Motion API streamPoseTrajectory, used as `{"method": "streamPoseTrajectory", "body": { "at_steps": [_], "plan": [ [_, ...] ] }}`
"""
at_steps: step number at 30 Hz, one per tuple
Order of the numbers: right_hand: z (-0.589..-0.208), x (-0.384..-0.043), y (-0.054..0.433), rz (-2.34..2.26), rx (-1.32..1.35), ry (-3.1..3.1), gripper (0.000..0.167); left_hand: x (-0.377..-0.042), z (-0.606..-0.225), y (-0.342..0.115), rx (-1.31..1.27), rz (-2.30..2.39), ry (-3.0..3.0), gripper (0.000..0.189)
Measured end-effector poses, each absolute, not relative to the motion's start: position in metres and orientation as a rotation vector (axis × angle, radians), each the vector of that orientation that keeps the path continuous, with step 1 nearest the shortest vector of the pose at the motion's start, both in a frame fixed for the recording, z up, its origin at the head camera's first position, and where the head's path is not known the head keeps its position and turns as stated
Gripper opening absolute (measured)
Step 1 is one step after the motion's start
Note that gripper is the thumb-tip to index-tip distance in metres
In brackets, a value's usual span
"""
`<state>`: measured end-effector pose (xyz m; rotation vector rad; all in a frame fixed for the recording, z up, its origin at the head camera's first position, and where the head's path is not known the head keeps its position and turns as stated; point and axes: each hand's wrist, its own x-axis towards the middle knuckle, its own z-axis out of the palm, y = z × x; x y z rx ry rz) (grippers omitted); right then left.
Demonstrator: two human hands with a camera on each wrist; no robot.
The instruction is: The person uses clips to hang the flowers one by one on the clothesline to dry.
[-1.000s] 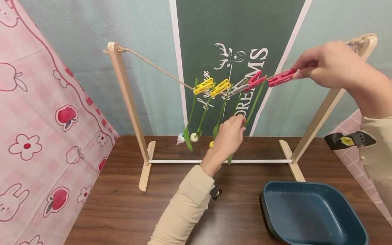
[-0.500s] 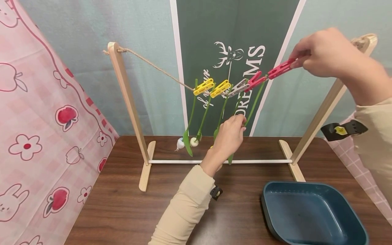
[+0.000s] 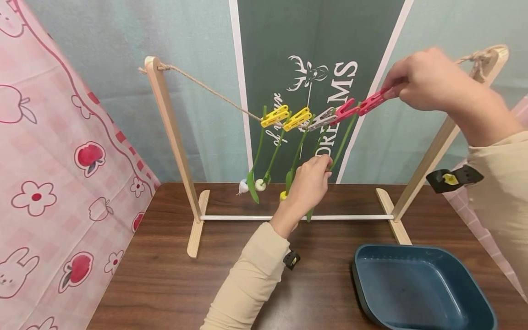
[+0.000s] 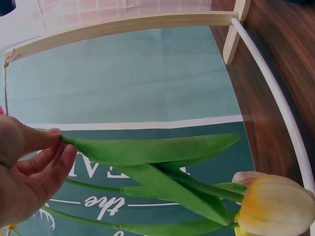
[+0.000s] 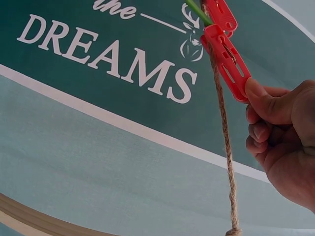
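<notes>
My left hand (image 3: pixel 309 181) pinches the green stem of a tulip (image 4: pixel 157 147), which hangs upside down below the rope. In the left wrist view, leaves from several tulips overlap a pale yellow tulip head (image 4: pixel 275 206); I cannot tell whether it belongs to the held stem. Between thumb and fingers, my right hand (image 3: pixel 429 82) grips a red clothespin (image 5: pixel 229 64) by its handle end. The clothespin's tip meets the twine rope (image 5: pixel 226 137) beside the stem's top. Left of it, another red clothespin (image 3: pixel 344 111), a grey clothespin (image 3: pixel 322 119) and two yellow clothespins (image 3: pixel 274 116) sit on the rope.
A wooden frame with a left post (image 3: pixel 173 137) and right post (image 3: pixel 429 165) carries the rope; a white bar (image 3: pixel 350 217) joins their feet. An open blue basin (image 3: pixel 412 247) stands front right on the brown table (image 3: pixel 165 284). Fabric curtains hang behind and to the left.
My right hand has moved left, bringing the red clothespin from right of the stem up to the rope at the stem's top, then slightly down. The left hand stays in place.
</notes>
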<state>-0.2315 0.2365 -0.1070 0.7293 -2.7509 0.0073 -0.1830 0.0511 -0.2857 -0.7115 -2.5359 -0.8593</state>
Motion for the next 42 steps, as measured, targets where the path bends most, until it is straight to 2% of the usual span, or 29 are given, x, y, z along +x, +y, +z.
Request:
{"method": "streamPoseTrajectory", "body": {
  "at_steps": [25, 42],
  "plan": [
    [-0.114, -0.234, 0.238, -0.033, 0.77, -2.806, 0.008, -0.184, -0.289, 0.052, -0.716, -0.856, -2.529, 0.016],
    [-0.118, -0.23, 0.247, -0.007, 0.797, -2.766, 0.02, -0.186, -0.293, 0.049, -0.673, -0.855, -2.524, 0.013]
  ]
}}
